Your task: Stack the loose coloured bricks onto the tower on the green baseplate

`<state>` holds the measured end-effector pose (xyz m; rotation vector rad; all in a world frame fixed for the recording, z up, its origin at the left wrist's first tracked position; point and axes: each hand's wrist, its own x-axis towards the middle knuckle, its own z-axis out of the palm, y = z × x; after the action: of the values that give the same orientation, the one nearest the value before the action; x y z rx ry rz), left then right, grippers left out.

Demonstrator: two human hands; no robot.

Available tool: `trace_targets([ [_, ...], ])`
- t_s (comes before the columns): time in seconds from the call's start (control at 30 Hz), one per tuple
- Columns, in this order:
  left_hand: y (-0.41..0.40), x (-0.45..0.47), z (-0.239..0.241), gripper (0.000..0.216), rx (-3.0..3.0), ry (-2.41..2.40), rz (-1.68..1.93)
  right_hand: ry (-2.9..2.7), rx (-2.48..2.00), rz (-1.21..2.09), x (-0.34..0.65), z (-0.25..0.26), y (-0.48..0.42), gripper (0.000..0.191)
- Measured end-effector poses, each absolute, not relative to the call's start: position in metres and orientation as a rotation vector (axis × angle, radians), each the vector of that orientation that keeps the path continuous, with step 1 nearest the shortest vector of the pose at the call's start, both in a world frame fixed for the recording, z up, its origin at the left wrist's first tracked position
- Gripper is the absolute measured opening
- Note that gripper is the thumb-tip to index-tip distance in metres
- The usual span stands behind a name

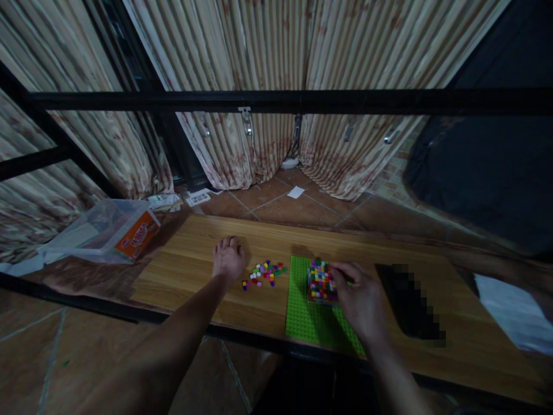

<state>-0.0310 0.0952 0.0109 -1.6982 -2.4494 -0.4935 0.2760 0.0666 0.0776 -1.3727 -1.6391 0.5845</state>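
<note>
On the wooden table [185, 271] lies a green baseplate [306, 320] with a block of small multicoloured bricks [322, 281] built on its far right part. My right hand [360, 300] rests on the plate beside that block, and its fingertips touch the block's right side. Several loose coloured bricks [264, 272] lie scattered left of the plate. My left hand [228, 258] lies on the wood just left of the loose bricks, fingers curled under, with nothing visible in them.
A dark flat object [410, 300], partly blurred, lies right of the plate. White paper [514, 311] is at the table's right end. A clear plastic box with an orange label [116, 230] sits on the floor at left. A black bar [276, 101] crosses overhead; curtains hang behind.
</note>
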Motion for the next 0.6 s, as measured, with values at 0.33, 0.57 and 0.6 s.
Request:
trace_targets([
  [0.33, 0.095, -0.031, 0.011, 0.039, -1.7, -2.442, -0.483, -1.896, -1.309, 0.45, 0.29, 0.062, 0.102, 0.032],
  [0.57, 0.095, -0.031, 0.011, 0.04, -1.707, -2.453, -0.488, -1.985, -1.221, 0.587, 0.297, 0.067, 0.106, 0.033],
  [0.6, 0.095, -0.031, 0.012, 0.039, -1.709, -2.454, -0.488, -1.989, -1.216, 0.599, 0.297, 0.068, 0.107, 0.033],
])
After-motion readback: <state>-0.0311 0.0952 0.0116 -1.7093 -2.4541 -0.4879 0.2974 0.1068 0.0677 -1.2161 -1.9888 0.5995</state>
